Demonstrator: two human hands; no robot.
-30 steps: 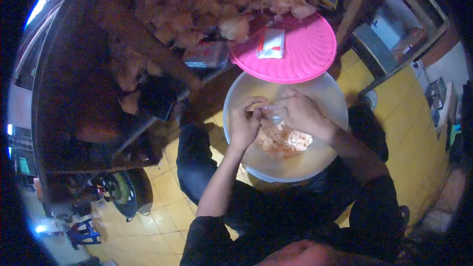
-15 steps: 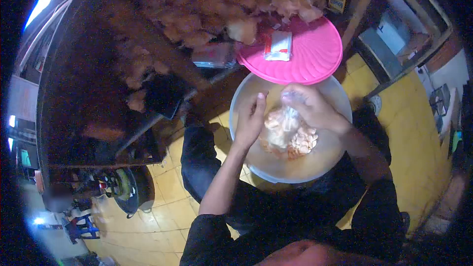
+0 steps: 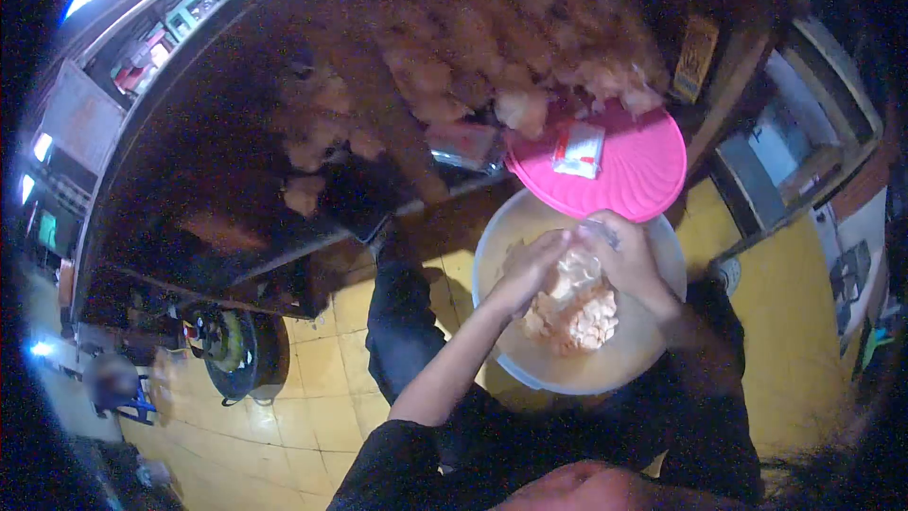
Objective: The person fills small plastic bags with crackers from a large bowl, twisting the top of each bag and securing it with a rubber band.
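Note:
My left hand [image 3: 532, 274] and my right hand [image 3: 624, 257] meet above a wide, pale plastic tub [image 3: 629, 364]. The fingers of both are closed at the gathered top of a clear plastic bag [image 3: 577, 276], which hangs below them with pale pieces inside. What the fingertips do is blurred. Under the bag, a heap of loose, pale chip-like pieces [image 3: 588, 320] lies in the tub, with orange-brown crumbs beside it.
A pink lid [image 3: 619, 180] carries a white-and-red packet [image 3: 580, 149]. Beyond it, filled bags [image 3: 473, 52] cover a dark table, with clear packets [image 3: 463, 144] at its edge and a yellow box [image 3: 695, 59]. A black wok [image 3: 248, 360] stands left on yellow tiles.
My left hand has moved in from the tub's left side to join my right hand at the bag's top. The view has shifted, so the scene sits lower and farther right.

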